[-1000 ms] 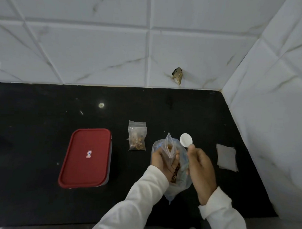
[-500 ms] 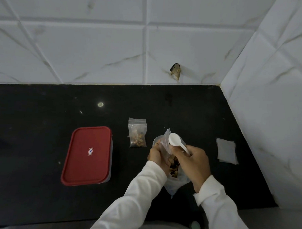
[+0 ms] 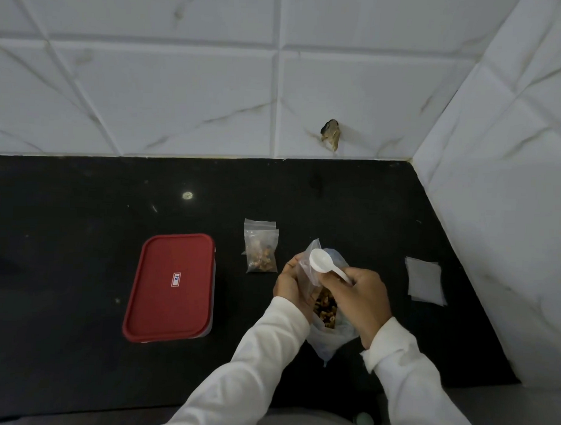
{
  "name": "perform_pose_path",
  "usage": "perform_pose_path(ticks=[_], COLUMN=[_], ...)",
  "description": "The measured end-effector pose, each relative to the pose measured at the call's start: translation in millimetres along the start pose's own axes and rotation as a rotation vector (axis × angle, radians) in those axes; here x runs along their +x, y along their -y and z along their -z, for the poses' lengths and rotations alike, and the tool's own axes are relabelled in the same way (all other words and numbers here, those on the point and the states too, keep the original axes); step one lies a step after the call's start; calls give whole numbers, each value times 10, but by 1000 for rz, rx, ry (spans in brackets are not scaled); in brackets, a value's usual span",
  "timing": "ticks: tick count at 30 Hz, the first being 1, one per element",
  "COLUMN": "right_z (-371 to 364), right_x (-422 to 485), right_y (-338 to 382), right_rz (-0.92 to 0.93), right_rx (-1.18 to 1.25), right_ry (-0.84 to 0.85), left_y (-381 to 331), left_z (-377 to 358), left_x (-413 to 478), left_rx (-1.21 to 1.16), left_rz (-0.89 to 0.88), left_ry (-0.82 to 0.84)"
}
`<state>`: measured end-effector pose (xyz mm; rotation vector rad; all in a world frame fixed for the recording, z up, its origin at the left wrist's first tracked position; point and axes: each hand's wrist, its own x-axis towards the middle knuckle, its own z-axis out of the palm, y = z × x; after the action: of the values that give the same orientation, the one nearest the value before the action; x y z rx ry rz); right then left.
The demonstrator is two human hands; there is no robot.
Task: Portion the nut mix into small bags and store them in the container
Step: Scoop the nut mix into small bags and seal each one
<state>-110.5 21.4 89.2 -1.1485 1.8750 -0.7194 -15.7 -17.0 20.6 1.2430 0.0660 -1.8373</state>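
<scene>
My left hand (image 3: 292, 286) grips a small clear bag (image 3: 309, 267) and the rim of the big nut-mix bag (image 3: 327, 333), whose brown nuts show between my hands. My right hand (image 3: 359, 297) pinches the handle of a white plastic spoon (image 3: 323, 264); its empty bowl sits over the small bag's mouth. A filled small bag of nuts (image 3: 261, 254) lies flat on the black counter behind my left hand. The container with a red lid (image 3: 171, 286) stands closed at the left.
A stack of empty small bags (image 3: 424, 284) lies on the counter (image 3: 82, 205) to the right, close to the tiled side wall (image 3: 511, 220). The tiled back wall has a broken spot (image 3: 331, 137). A pale green round object (image 3: 364, 420) shows at the bottom edge.
My right hand has swung the spoon from upright at the right of the bags leftward, so its bowl now lies over the small bag's mouth. My left hand keeps its grip.
</scene>
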Motion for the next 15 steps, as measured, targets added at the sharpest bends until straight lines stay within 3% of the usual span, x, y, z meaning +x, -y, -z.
perform_pose_path(ticks=[15], right_z=[211], right_x=[49], right_y=[255], right_rz=[191], right_rx=[-257], right_ry=[94], left_y=[-142], left_z=[151], left_x=[100], left_rx=[-40], left_rz=[83], left_ry=[247])
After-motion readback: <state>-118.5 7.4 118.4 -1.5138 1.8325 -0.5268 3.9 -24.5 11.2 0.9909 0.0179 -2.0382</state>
